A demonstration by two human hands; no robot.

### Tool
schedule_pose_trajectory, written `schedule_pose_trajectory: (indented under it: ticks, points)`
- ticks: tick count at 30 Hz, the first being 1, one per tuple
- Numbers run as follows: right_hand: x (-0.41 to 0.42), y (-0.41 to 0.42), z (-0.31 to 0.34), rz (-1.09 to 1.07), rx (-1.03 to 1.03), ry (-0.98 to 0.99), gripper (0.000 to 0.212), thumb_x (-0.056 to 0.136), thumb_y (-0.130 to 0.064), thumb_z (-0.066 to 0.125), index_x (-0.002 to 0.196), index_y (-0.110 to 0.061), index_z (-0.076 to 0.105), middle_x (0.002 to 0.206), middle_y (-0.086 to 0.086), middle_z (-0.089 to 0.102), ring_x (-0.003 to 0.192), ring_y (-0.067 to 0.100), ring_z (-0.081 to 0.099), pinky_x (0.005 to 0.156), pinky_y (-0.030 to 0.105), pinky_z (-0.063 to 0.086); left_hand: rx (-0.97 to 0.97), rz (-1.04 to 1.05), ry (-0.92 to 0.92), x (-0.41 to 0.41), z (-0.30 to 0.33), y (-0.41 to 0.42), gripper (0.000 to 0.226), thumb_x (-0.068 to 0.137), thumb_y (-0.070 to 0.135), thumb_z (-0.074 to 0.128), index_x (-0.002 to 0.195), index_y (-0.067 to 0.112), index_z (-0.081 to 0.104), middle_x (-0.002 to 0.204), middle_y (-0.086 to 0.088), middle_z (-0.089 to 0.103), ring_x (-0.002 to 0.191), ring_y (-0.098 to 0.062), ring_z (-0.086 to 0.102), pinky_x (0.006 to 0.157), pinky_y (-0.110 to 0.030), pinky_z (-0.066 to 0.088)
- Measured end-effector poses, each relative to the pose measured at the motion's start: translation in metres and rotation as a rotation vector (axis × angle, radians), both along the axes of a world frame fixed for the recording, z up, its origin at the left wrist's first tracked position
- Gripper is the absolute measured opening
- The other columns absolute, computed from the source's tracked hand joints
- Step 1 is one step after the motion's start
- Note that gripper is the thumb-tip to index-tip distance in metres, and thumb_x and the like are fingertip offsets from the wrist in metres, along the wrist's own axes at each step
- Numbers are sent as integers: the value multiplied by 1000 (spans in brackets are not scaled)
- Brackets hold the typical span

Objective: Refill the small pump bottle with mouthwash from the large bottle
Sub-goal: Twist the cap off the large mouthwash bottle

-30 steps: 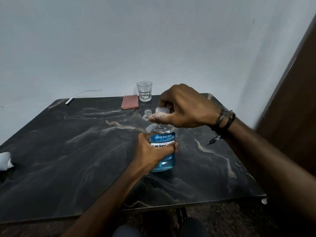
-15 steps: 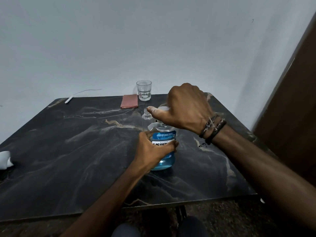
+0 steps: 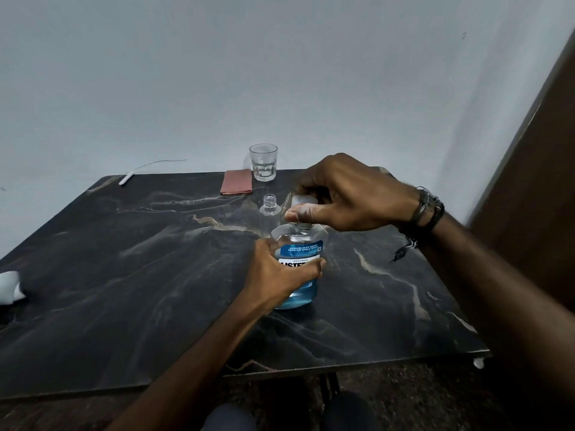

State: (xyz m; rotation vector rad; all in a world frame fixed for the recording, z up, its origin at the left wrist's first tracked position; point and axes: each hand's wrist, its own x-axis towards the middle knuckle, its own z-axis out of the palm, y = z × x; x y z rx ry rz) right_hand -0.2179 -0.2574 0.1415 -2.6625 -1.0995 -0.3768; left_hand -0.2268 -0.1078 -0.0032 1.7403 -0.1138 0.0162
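The large mouthwash bottle [image 3: 300, 247], clear with blue liquid and a blue label, stands upright in the middle of the dark marble table [image 3: 155, 275]. My left hand [image 3: 277, 275] wraps around its body. My right hand [image 3: 345, 194] grips its white cap [image 3: 303, 201] from above, thumb across the front. Just behind and to the left stands the small clear bottle [image 3: 269, 209], upright, its neck open with no pump on it. The pump top is not in view.
A drinking glass [image 3: 263, 162] stands at the table's far edge beside a folded reddish cloth [image 3: 236, 181]. A white cable [image 3: 137, 171] lies at the far left corner, a white object [image 3: 9, 287] at the left edge. A brown door is on the right.
My right hand has turned on the cap, wrist swinging out and back, and the cap now sits a little above the bottle's neck. The left hand has kept its hold.
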Motion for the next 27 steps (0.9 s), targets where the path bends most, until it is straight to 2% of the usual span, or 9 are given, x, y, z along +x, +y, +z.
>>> schedule_pose_trajectory:
  ticks: [4,6,8,12,17,19,22,24,27]
  points:
    - [-1,10,-10,-220,141,-115,54,80,-61,64,60,-11,67,55,4,64,51,22,58,47,35,41,12,3,-17,-2,6,0,38,67,12,91,96,15,67,91,-6,78,76,-9,76,67,-18,59]
    - [-2,20,-13,-392,184,-218,61,77,-59,66,44,-12,49,37,1,42,39,19,42,42,30,28,-22,11,-23,-2,9,-3,38,68,7,89,85,24,60,84,0,75,67,-3,73,64,-15,58]
    - [-4,25,-13,-462,213,-240,63,75,-56,68,40,-13,40,35,-1,29,38,15,30,42,26,21,-66,11,-10,-3,12,-5,42,68,6,89,88,24,56,87,-1,74,72,-7,74,68,-19,61]
    - [-3,16,-3,-275,213,-28,48,77,-52,74,60,-8,67,53,8,60,49,19,48,46,27,31,-70,-2,8,-3,10,-3,64,55,26,96,107,9,62,97,-10,76,87,-27,76,83,-46,62]
    - [2,2,0,-80,350,236,51,70,-58,76,82,-9,73,73,11,73,69,31,68,55,40,52,-66,-10,21,2,5,0,104,39,51,97,122,6,56,107,-12,74,92,-28,76,84,-45,62]
    - [0,0,3,-97,349,245,60,65,-66,70,96,-14,72,75,1,74,64,15,67,58,35,52,-42,-11,15,2,4,1,90,49,43,97,121,6,58,106,-9,74,90,-22,76,80,-36,63]
    - [-7,1,4,-169,230,161,63,60,-75,67,91,-20,72,74,-6,71,65,6,64,58,29,52,-7,-15,-17,-3,5,1,36,68,13,90,96,16,69,85,2,76,73,-3,74,61,-12,55]
    - [-11,5,1,-228,126,71,59,64,-73,68,81,-17,73,69,-4,70,65,12,65,56,31,49,-32,-31,-19,-4,3,-1,32,70,7,88,85,23,64,75,10,71,63,6,70,53,-6,50]
    - [-10,12,0,-252,-43,-79,55,75,-65,68,74,-10,72,67,6,70,63,22,64,47,28,37,-65,-29,-2,-3,-1,-1,41,67,11,91,99,14,64,89,2,74,71,-2,73,58,-10,54]
